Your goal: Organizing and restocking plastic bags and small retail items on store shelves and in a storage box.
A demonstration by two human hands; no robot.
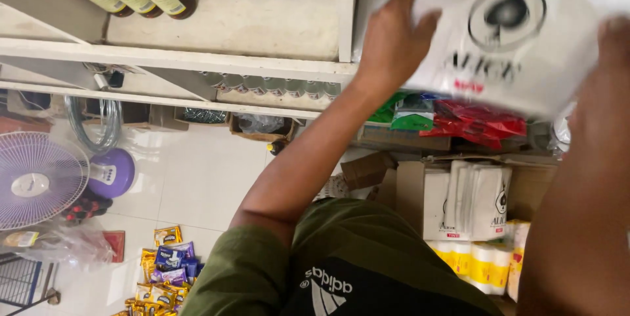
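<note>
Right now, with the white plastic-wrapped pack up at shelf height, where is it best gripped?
Probably by its two opposite side edges, one palm from each side. The white plastic-wrapped pack is broad, flat and soft-looking, too wide for a single grasp. The left hand already presses its left edge, and the right hand its right edge.

An olive-green short-sleeved shirt (367, 250) is worn, of a soft, slightly creased fabric. The left sleeve (243, 270) is ended above the elbow by a plain folded hem, and the forearm below it is left bare. A black panel (367, 296) is set across the chest of the shirt, and a white striped emblem with lettering is printed on it. The left hand (394, 34) is bare, and no ring, watch or glove is seen. The right forearm (584, 204) is likewise uncovered, and its hand is blurred.
</note>
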